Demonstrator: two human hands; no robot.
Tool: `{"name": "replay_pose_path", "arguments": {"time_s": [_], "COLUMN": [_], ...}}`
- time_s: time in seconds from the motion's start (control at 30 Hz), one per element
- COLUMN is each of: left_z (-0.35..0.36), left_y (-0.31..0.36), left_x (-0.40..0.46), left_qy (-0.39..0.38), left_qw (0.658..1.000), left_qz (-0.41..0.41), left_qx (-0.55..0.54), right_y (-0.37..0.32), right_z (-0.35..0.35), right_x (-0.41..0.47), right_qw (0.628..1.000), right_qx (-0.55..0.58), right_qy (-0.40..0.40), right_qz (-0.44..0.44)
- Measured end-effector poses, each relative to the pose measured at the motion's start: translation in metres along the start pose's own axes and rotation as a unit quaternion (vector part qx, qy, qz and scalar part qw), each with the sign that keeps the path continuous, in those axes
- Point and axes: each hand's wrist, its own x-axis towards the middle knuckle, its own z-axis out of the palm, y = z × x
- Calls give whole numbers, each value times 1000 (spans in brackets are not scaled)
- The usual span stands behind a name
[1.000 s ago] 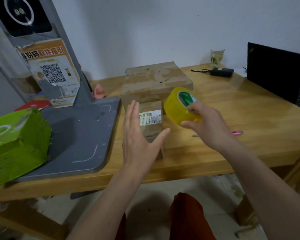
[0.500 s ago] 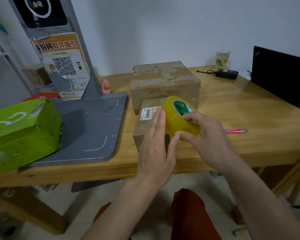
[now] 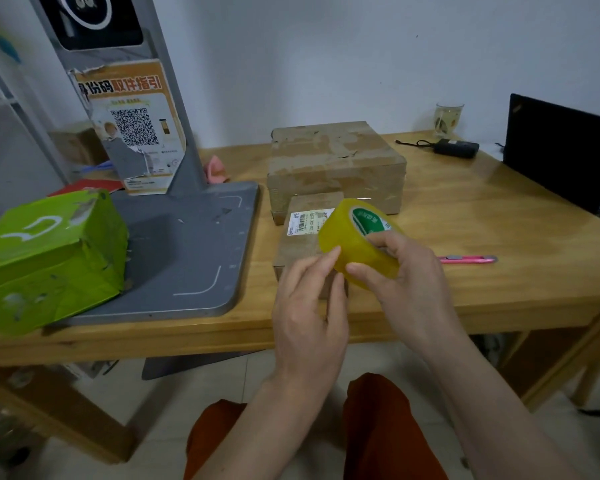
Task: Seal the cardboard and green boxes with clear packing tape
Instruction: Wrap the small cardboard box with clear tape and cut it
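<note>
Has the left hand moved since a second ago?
Yes. The left hand has closed in rightward on the tape roll, its fingers now touching it over the small cardboard box.

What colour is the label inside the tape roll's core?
Green with white lettering, ringed in white, on the tape roll held by the right hand; the head view shows it.

Yellowish tape roll (image 3: 355,242) held above small cardboard box (image 3: 300,245)
</note>
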Motion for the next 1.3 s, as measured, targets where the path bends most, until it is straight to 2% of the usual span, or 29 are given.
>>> {"name": "replay_pose_path", "arguments": {"time_s": [0.07,0.13,0.2,0.27,0.3,0.4,0.47,0.6,0.8,0.9,1.13,1.2,1.3], "left_z": [-8,-14,-18,-22,-25,-29,-30,-33,-35,-37,-33,-35,-38], "left_y": [10,18,18,18,20,24,28,31,27,30,35,36,35], "left_x": [6,17,26,33,34,32,29,29,26,26,20,20,24], "left_qy": [2,-44,-86,-107,-112,-146,-183,-220,-177,-155,-155,-148,-126], "left_qw": [988,937,881,845,843,885,900,907,898,900,912,899,858], "left_qz": [-133,-289,-334,-331,-321,-257,-221,-187,-225,-243,-260,-298,-365], "left_qx": [-73,-193,-324,-407,-417,-360,-328,-307,-335,-326,-276,-287,-339], "right_y": [-3,-8,-13,-17,-19,-23,-28,-38,-35,-38,-44,-45,-42], "right_z": [0,1,4,9,11,11,10,12,19,21,26,27,29], "right_x": [-3,-7,-11,-16,-18,-16,-14,-15,-25,-27,-25,-26,-28], "right_qw": [997,986,970,957,952,944,935,913,916,904,881,887,902], "right_qx": [72,164,241,288,305,330,347,399,392,417,460,449,417], "right_qy": [19,17,-9,-25,-21,-14,-16,8,-55,-72,1,-28,-63], "right_qz": [-11,-25,-35,-33,-26,28,66,85,69,62,106,106,87]}}
